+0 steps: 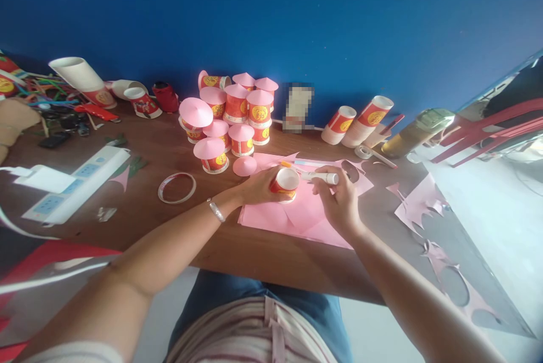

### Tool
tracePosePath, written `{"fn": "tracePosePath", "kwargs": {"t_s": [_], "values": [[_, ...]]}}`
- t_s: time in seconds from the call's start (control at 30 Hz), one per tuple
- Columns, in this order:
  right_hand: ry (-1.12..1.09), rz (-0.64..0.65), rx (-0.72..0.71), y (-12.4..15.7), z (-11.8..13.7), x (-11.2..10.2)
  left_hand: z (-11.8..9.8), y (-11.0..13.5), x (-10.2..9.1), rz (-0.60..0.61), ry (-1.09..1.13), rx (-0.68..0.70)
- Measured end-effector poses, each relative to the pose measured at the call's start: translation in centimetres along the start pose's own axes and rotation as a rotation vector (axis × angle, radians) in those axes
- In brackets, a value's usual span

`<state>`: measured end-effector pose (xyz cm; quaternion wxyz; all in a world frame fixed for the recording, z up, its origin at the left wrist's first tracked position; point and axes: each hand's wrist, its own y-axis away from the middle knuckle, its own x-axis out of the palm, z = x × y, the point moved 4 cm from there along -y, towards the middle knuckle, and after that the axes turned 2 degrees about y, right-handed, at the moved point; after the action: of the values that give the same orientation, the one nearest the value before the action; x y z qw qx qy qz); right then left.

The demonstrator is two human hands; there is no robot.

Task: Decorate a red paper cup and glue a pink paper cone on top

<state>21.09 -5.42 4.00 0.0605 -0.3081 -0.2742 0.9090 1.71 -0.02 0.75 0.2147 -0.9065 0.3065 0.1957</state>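
My left hand (261, 186) is wrapped round a red paper cup (285, 189) with a yellow emblem, held over pink paper sheets (309, 219). The cup stands mouth up. In my right hand (339, 202) is a white glue stick (320, 177), its near end pinched between the fingers and its tip close to the cup's rim. Whether the tip touches the rim I cannot tell. A pink paper cone (245, 166) lies left of my left hand, beside several red cups topped with pink cones (210, 154).
Cup stacks (367, 120) lean against the blue wall at the back right, near a bottle (418, 132). A tape roll (177, 188) and a white power strip (78, 185) lie on the left. Pink paper scraps (418, 204) are scattered towards the right edge.
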Motion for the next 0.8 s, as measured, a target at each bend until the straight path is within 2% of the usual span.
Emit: {"fn": "tracePosePath", "kwargs": {"t_s": [0.13, 0.3, 0.57, 0.67, 0.8], "values": [[0.066, 0.065, -0.033, 0.1, 0.3, 0.7, 0.0, 0.0, 0.0, 0.0, -0.042, -0.019], [0.113, 0.051, -0.057, 0.5, -0.1, 0.5, 0.2, 0.0, 0.0, 0.002, -0.037, -0.043], [0.054, 0.096, 0.01, 1.4, -1.0, 0.5, -0.1, 0.1, 0.0, -0.009, 0.005, -0.104], [-0.072, 0.067, 0.113, 1.4, -1.6, 0.1, 0.0, 0.1, 0.0, -0.018, -0.027, -0.133], [-0.444, 0.01, 0.297, 0.2, -2.6, -0.2, 0.0, 0.2, -0.1, -0.011, -0.056, -0.149]]}}
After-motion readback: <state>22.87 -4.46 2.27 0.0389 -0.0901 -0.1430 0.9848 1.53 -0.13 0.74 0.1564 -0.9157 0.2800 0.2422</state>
